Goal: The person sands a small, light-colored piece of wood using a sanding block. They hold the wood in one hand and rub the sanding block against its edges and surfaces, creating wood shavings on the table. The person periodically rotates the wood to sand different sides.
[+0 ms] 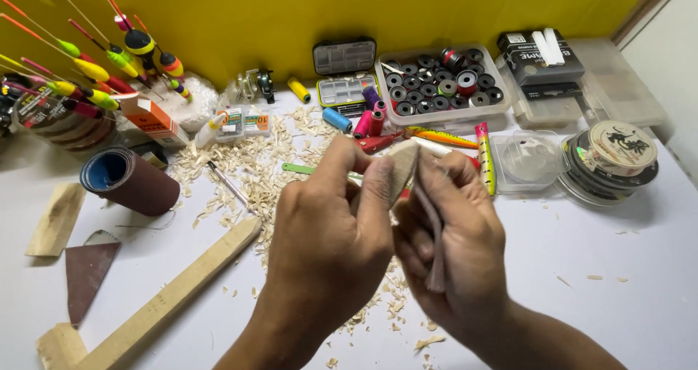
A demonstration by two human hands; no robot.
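Seen from above at a white table [618, 283]: left hand [331, 224] pinching a pale wood piece [402, 168] between thumb and fingers; right hand [454, 239] closed around a strip of sandpaper [435, 250], pressed to the wood. Held mid-air at centre, above scattered shavings [254, 166]. At 9 o'clock, a sandpaper roll [127, 181]; at 8, a wood slat [174, 294]. At 10, bright floats [94, 68]. At 12 to 1, thread spools [367, 119] and a tray of bobbins [442, 86]. At 2 to 3, line reels [614, 159]. Just behind the hands, painted lures [483, 155].
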